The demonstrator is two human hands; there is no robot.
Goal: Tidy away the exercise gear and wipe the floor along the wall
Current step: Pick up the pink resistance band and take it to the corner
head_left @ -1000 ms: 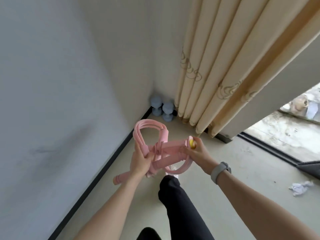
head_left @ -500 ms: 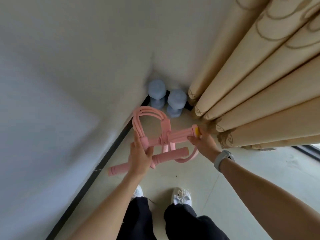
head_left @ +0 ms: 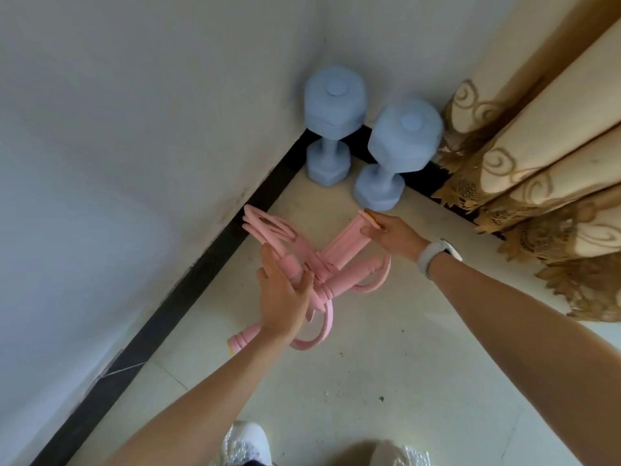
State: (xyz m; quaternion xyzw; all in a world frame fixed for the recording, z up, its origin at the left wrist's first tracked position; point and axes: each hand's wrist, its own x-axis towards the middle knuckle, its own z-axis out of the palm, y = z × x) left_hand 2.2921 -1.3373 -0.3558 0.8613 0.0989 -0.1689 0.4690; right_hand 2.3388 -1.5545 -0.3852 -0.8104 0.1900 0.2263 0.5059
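While gripped by both hands, pink foam-handled pull rope, tangled loops.

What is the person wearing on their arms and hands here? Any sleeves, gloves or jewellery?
Both forearms are bare: no sleeves or gloves show. The left hand wears nothing. The right hand has a light grey band with a smooth rounded strap around its wrist. No rings are visible.

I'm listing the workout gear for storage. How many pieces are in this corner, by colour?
Blue dumbbells: 2, one nearer the corner, one by the curtain, both standing on end.
Pink pedal resistance band: 1, held by the left hand and right hand.
Total: 3
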